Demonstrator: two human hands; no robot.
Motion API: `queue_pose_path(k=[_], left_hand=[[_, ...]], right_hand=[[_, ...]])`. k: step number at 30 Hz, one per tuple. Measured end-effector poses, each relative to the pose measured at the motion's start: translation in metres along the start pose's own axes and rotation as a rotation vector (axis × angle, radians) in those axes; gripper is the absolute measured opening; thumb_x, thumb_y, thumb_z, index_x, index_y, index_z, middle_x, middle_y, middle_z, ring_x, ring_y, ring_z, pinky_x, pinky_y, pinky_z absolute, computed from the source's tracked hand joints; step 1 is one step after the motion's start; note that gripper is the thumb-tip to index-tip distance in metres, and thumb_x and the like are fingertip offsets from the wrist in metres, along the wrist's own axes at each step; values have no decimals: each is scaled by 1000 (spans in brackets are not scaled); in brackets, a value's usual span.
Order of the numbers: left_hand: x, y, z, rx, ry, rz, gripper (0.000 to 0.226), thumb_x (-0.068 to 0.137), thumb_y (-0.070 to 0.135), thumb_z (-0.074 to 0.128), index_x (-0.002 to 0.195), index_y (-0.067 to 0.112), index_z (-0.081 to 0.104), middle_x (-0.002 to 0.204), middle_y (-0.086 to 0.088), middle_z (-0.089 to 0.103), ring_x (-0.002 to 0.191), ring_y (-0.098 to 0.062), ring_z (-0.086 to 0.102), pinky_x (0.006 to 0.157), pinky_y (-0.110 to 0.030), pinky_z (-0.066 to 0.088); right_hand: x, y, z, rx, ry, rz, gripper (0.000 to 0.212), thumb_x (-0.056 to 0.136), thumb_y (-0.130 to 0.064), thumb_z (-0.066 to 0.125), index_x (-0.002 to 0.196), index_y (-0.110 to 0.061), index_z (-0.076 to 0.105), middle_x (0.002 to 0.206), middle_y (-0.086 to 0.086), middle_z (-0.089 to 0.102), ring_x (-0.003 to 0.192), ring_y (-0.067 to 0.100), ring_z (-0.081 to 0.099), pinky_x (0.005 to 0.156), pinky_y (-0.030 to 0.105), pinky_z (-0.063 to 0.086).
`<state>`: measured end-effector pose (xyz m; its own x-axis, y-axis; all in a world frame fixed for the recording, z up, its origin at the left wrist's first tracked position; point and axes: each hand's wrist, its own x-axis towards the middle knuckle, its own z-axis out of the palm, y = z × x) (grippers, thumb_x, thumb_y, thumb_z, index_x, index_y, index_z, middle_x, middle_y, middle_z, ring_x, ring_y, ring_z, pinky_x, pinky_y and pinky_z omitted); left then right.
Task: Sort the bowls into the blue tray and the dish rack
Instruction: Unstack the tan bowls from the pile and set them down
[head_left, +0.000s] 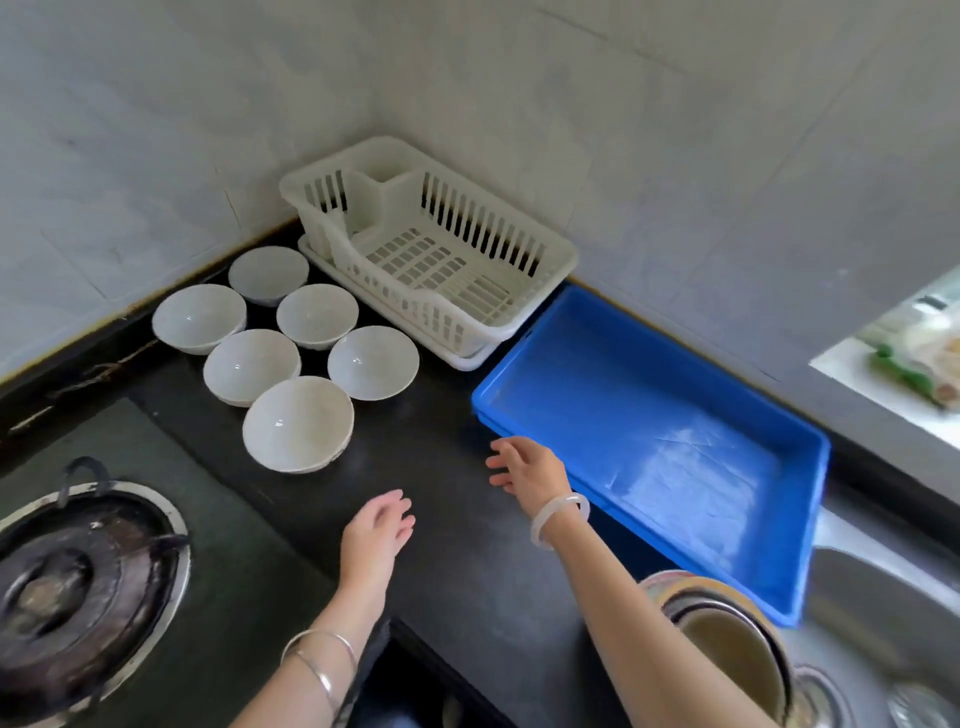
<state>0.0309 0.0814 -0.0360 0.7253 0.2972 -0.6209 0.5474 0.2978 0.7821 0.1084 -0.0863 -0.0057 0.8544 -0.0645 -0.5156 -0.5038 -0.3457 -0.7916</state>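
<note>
Several white bowls sit upright in a cluster on the black counter; the nearest bowl (297, 423) is the largest, with another bowl (373, 362) just behind it to the right. A white dish rack (550, 260) stands empty in the corner. To its right lies the blue tray (810, 525), also empty. My left hand (376, 530) hovers open over the counter, in front of the nearest bowl. My right hand (527, 473) is open too, beside the tray's near left corner. Neither hand touches a bowl.
A gas stove burner (78, 587) takes up the lower left. At the lower right a metal sink (883, 597) holds a stack of dishes (727, 634). Tiled walls close the corner behind the rack. A windowsill with bagged items (919, 358) is at the right.
</note>
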Motion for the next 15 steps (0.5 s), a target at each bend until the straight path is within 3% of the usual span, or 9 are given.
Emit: queue_pose_path(k=[4, 8, 11, 15], left_hand=[[-37, -13, 61, 249, -258, 1, 18, 94, 9, 49, 106, 11, 62, 102, -7, 65, 89, -15, 64, 76, -19, 51], [-78, -30, 118, 511, -467, 104, 18, 92, 11, 52, 105, 12, 64, 97, -4, 66, 85, -16, 64, 70, -13, 53], [-101, -41, 149, 691, -570, 236, 17, 91, 16, 55, 105, 16, 65, 95, 3, 66, 88, -12, 64, 82, -23, 53], [-124, -55, 172, 838, -630, 414, 21, 89, 23, 59, 107, 18, 67, 101, 4, 67, 88, -5, 61, 70, -8, 42]], right_hand=[[-45, 43, -67, -86, 226, -36, 21, 93, -20, 48, 80, -30, 61, 77, -7, 68, 64, 10, 63, 65, 24, 48], [-87, 87, -128, -227, 406, 47, 14, 91, -18, 52, 90, -21, 65, 85, 4, 71, 80, 26, 65, 74, 31, 48], [-121, 115, -160, -352, 571, 66, 13, 89, -14, 55, 92, -17, 68, 91, 6, 72, 86, 27, 64, 74, 30, 45], [-150, 134, -181, -314, 730, 30, 12, 87, -11, 60, 93, -11, 70, 96, 9, 69, 89, 28, 63, 74, 27, 40]])
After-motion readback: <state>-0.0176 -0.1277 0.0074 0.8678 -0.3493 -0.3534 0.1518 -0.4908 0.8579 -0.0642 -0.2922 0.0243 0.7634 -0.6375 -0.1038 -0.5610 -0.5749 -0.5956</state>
